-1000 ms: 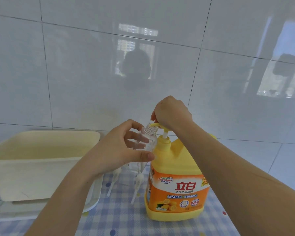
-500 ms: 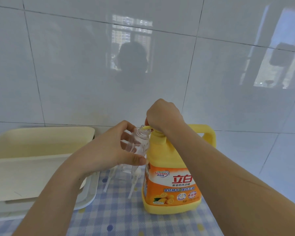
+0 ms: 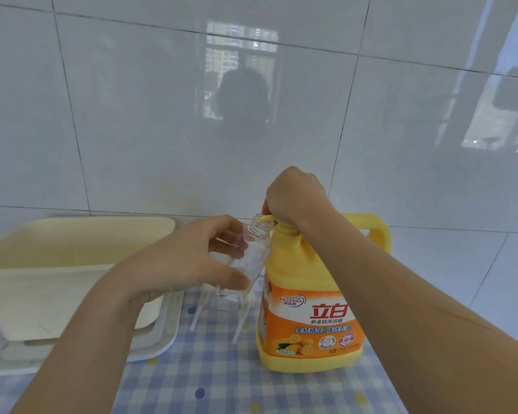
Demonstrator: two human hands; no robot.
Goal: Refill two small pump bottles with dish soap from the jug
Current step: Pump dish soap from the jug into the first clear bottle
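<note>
— What is found at the table's left edge?
— A cream plastic basin (image 3: 72,264) is set on a white tray (image 3: 165,339). Both are stood on the blue checked tablecloth (image 3: 210,372), close against the tiled wall (image 3: 132,115).

— And the left hand?
— The left hand (image 3: 186,264) is closed round a small clear bottle (image 3: 253,255). The thumb is laid across the near side, low down, and the fingers can be seen through the plastic behind it. The bottle is held clear of the cloth and tilted. Its open threaded neck is left free above the grip and is leaned toward the jug.

— What is laid beneath it?
— Two loose white pumps (image 3: 241,319) with their dip tubes are laid on the cloth under the bottle, just beside the jug's left side.

— Where is the jug stood?
— The yellow dish soap jug (image 3: 308,309) is stood upright near the middle of the table. Its orange label is turned to the camera and its handle to the right rear. Its spout (image 3: 266,218) is pointed left and is met by the bottle's mouth.

— And the right hand?
— The right hand (image 3: 296,198) is curled over the jug's pump head, which is almost wholly covered by it. Only the spout is shown, projecting from under the fingers. Whether soap is being passed into the bottle cannot be told.
</note>
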